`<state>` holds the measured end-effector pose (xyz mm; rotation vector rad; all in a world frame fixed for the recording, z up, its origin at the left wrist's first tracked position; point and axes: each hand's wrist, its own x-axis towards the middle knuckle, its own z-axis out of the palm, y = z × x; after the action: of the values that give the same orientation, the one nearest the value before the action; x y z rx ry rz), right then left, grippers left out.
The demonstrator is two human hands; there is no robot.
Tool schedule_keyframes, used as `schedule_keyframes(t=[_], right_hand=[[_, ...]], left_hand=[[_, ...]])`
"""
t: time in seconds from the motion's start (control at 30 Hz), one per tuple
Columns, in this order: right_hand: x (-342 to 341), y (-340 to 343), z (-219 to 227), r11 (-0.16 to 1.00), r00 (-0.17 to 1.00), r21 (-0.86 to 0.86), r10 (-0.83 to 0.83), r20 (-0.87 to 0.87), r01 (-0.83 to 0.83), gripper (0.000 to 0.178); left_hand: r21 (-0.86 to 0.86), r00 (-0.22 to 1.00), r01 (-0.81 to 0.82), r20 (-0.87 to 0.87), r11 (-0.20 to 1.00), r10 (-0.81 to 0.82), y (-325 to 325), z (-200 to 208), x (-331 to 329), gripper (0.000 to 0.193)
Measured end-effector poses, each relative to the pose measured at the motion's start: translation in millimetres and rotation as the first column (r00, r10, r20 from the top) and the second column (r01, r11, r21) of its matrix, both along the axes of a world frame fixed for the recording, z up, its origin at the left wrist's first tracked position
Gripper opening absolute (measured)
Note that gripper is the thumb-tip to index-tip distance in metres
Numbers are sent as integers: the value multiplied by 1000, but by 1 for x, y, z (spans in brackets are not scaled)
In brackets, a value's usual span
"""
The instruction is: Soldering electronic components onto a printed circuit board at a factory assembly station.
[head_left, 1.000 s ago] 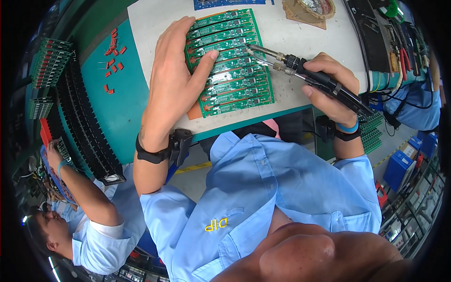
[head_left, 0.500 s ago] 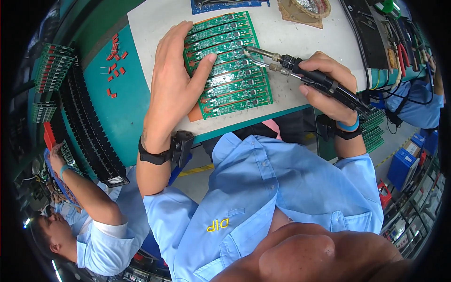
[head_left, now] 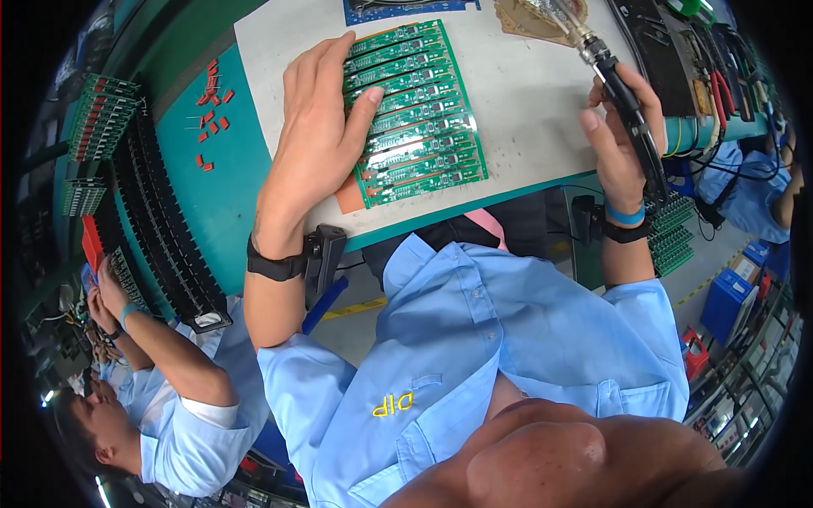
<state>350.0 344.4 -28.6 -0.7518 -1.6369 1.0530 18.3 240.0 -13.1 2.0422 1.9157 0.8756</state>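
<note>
A green circuit board panel (head_left: 418,106), made up of several long strips side by side, lies on the white work sheet. My left hand (head_left: 318,140) rests on its left edge, fingers stretched out and the thumb lying over the strips. On the right, my right hand (head_left: 625,148) is closed around a black soldering iron (head_left: 633,110) with a metal feed tube alongside its shaft. The iron's front end points up and away, over a brown dish (head_left: 518,15) with silvery scraps at the far edge. Its tip is hard to make out there.
Several red components (head_left: 212,97) with wire leads lie on the green mat at left. Beyond them stand black slotted racks (head_left: 174,229) and stacked boards (head_left: 103,118). Pliers and other hand tools (head_left: 718,89) lie at far right. A co-worker (head_left: 182,423) sits at lower left.
My right hand has lifted the soldering iron off the board panel and swung it right and away to the dish. The panel has shifted slightly; my left hand stays on it.
</note>
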Motion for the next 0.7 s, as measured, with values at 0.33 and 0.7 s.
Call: schedule_keyframes(t=[0.33, 0.7], right_hand=[[2, -4, 26, 928, 902, 79, 331, 278, -365, 44], [-4, 5, 21, 917, 889, 88, 347, 299, -388, 39]], left_hand=[[-50, 993, 115, 11, 992, -115, 9, 2, 6, 54], [-41, 994, 110, 29, 993, -109, 16, -2, 9, 48]])
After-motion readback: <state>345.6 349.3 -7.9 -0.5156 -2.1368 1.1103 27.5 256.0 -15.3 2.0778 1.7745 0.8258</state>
